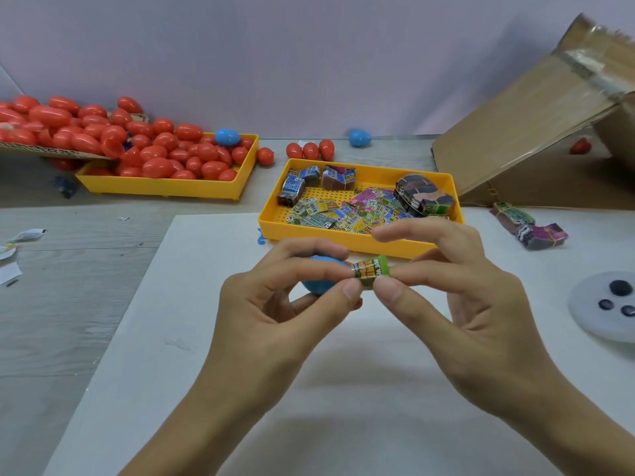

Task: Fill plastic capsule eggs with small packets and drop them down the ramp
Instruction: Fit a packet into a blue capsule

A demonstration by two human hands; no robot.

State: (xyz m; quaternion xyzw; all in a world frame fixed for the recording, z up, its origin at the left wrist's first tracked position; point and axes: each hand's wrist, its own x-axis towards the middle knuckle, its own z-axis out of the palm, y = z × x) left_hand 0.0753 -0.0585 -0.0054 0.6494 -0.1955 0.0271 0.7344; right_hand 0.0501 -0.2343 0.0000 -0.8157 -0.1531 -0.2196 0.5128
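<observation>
**Nearly Loaded: Packet Meets Blue Egg**

Right now both hands work together over the white counter (pixel 240 355). The left hand (pixel 275 314) cups a blue plastic capsule egg (pixel 319 281) in its curled fingers while its thumb and forefinger pinch one end of a small green printed packet (pixel 371 272); the right hand (pixel 457 304) pinches the other end, so each grip is closed on something. The packet sits just at the egg's mouth, not visibly inside.

The risk, I'd judge, is a stiff packet that springs out or jams the halves from closing, since both grips hold only its tips. A slip could send the egg rolling off the board's left edge.

The yellow perforated tray of packets (pixel 357 240) sits close ahead of the knuckles. The tilted cardboard ramp (pixel 515 139) stands well to the right, with open counter between.
</observation>
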